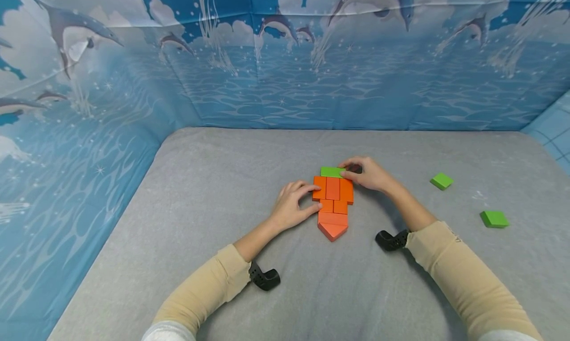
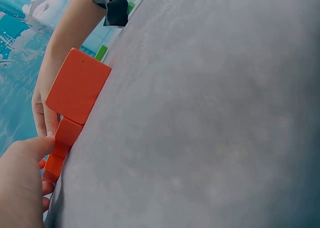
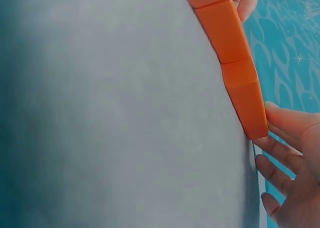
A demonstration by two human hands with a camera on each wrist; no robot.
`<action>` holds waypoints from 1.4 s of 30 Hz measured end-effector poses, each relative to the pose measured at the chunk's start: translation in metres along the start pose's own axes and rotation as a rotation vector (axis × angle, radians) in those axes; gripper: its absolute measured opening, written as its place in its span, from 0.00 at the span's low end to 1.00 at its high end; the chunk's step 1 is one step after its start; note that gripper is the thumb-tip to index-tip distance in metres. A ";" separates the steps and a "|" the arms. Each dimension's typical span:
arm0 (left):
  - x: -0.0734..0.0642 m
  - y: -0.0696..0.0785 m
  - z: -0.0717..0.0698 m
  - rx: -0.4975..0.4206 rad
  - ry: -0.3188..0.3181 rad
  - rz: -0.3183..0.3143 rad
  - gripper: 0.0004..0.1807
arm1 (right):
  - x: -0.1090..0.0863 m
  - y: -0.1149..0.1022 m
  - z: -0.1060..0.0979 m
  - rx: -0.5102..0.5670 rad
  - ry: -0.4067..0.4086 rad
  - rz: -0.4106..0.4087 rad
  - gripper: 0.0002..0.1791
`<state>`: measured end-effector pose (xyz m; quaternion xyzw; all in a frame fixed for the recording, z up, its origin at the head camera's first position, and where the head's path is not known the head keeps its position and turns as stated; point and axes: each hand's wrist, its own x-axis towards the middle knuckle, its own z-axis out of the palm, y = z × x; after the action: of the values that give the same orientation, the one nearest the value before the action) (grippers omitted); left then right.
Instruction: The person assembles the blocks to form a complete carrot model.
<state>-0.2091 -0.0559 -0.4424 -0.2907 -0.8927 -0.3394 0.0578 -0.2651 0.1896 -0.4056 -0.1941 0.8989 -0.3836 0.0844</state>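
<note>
Several orange blocks [image 1: 332,188] lie side by side on the grey cloth, with a wedge-tipped orange block [image 1: 332,231] at the near end. Against the far end lies a green block [image 1: 330,172]. My right hand [image 1: 370,174] pinches its right end between thumb and fingers. In the right wrist view the green block is hidden behind the orange row. My left hand [image 1: 290,205] touches the orange blocks from the left, index fingertip on the upper left block and thumb [image 2: 42,147] lower down, its fingers relaxed.
To the right, two loose green blocks lie on the cloth, a farther one [image 1: 442,181] and a nearer one [image 1: 494,219]. A blue dolphin-print curtain [image 1: 285,83] hangs along the back and left side. Each forearm carries a black wrist mount [image 1: 392,240].
</note>
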 end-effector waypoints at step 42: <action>-0.001 0.000 -0.001 0.001 0.004 0.021 0.22 | -0.134 0.116 -0.105 -0.225 0.194 0.102 0.18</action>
<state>-0.2081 -0.0571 -0.4421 -0.2992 -0.8898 -0.3387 0.0631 -0.2079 0.3868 -0.4163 -0.1183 0.9489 -0.2926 -0.0058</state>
